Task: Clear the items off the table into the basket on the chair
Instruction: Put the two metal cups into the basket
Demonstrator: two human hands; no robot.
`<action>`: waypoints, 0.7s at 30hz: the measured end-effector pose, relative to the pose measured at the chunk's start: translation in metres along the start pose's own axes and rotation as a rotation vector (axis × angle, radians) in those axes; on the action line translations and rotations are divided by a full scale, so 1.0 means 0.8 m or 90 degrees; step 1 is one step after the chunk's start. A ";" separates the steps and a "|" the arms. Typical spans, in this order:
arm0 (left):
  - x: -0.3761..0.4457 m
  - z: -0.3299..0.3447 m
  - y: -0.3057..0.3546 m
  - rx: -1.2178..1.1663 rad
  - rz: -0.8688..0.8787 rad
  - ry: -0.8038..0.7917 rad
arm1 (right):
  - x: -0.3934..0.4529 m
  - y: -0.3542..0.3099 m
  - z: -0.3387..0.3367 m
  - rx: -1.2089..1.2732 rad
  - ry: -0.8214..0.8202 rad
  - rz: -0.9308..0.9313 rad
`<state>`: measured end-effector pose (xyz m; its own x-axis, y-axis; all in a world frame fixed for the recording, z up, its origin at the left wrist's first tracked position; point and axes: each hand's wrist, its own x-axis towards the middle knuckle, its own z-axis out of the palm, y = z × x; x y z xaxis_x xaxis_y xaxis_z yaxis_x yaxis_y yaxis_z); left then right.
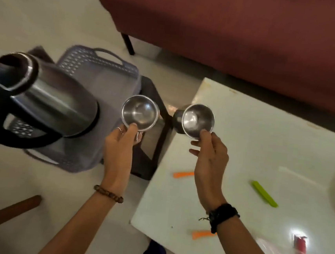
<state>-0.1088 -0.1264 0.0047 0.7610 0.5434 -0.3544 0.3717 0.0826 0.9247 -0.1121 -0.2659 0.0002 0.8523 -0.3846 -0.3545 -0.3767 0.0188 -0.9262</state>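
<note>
left hand (119, 149) fingers pinch steel cup (140, 112) | right hand (210, 161) pinches second cup (198, 120) | basket (96, 91) half hidden by kettle (42, 98)

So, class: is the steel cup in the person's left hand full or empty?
Empty. The steel cup, pinched at its rim by the left hand, faces the camera, and its bare shiny bottom shows, with nothing inside.

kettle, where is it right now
In the head view, the kettle stands at the left inside the grey basket, just left of the cup in the left hand.
</note>
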 end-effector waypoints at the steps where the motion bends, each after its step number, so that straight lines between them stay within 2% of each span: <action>1: 0.019 -0.013 0.007 -0.019 0.003 0.015 | 0.005 -0.009 0.026 -0.012 -0.023 -0.009; 5: 0.083 -0.039 0.025 -0.073 -0.012 0.069 | 0.030 -0.039 0.113 -0.043 -0.119 -0.052; 10: 0.164 -0.028 0.023 -0.167 -0.141 0.131 | 0.073 -0.058 0.197 -0.151 -0.194 -0.094; 15: 0.249 0.001 0.020 -0.197 -0.223 0.197 | 0.121 -0.061 0.252 -0.327 -0.262 -0.091; 18: 0.286 0.008 0.025 -0.212 -0.274 0.212 | 0.145 -0.063 0.275 -0.497 -0.317 -0.127; 21: 0.308 0.007 0.030 -0.255 -0.285 0.237 | 0.156 -0.061 0.295 -0.602 -0.324 -0.160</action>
<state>0.0904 0.0047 -0.0614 0.3219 0.6287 -0.7079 0.3277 0.6275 0.7063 0.0982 -0.0967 -0.0289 0.9117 0.1505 -0.3823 -0.1124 -0.8036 -0.5844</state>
